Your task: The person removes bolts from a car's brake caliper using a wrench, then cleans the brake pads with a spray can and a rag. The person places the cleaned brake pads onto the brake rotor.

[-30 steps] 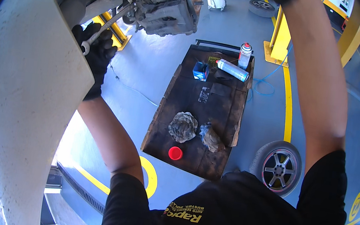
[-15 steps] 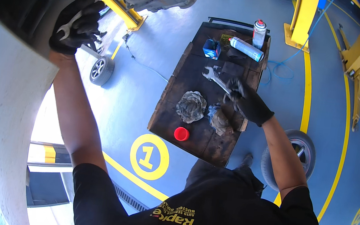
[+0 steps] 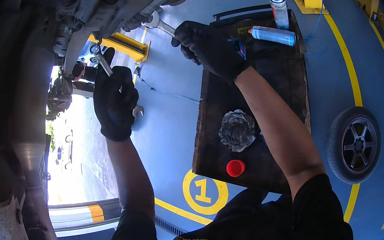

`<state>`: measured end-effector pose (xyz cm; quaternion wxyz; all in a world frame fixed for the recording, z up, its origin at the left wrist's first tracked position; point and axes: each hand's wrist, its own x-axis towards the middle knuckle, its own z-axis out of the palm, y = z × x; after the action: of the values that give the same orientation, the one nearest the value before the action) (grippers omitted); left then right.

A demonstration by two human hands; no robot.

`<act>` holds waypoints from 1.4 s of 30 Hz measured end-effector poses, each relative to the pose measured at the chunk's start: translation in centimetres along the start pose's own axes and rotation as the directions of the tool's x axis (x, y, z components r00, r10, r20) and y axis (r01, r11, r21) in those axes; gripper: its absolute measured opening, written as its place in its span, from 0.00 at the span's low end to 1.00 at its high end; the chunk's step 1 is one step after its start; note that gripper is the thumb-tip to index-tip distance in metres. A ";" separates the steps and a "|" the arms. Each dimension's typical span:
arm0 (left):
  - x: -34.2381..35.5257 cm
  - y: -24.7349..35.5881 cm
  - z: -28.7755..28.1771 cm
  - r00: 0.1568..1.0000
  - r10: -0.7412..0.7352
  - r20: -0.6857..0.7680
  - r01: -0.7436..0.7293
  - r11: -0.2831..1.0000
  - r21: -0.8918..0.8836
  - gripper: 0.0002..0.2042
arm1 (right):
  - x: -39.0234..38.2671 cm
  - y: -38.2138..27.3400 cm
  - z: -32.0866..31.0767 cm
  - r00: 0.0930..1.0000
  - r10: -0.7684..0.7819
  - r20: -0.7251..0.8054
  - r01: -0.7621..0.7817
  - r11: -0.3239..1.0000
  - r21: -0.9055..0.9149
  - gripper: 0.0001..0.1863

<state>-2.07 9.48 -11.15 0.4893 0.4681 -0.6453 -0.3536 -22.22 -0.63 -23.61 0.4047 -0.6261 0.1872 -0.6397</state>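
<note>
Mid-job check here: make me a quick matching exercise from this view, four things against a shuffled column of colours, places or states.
Things:
1. Round cap
2. Right-hand wrench
3. Loose wheel
4. Left-hand wrench

Descriptions:
A. On the floor, right of the cart
B. Ring end toward the vehicle parts
C. Bright red
D. Open end toward the vehicle parts

Pairs: 1-C, 2-D, 3-A, 4-B
</note>
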 end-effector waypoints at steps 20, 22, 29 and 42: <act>4.4 -4.4 3.9 0.988 0.151 -0.030 -0.149 0.988 0.047 0.13 | 3.2 1.0 1.4 0.988 -0.151 -0.010 0.151 0.988 0.005 0.17; 4.4 -4.4 4.0 0.984 0.179 -0.006 -0.177 0.976 0.124 0.13 | 2.8 0.5 1.5 0.981 -0.190 -0.032 0.187 0.980 -0.074 0.17; 5.8 -4.2 2.8 0.988 0.099 0.117 -0.074 0.977 -0.201 0.13 | 2.9 -0.6 1.3 0.990 -0.142 0.024 0.140 0.989 0.055 0.16; 13.2 -9.2 1.0 0.631 0.756 0.173 -0.571 0.303 0.763 0.04 | 1.8 -4.3 2.2 0.976 0.220 0.000 -0.219 0.971 0.094 0.17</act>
<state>-1.73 -5.96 -15.80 0.4125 0.3507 -0.8049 0.2429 -21.18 1.24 -18.92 0.5007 -0.5788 0.2273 -0.6022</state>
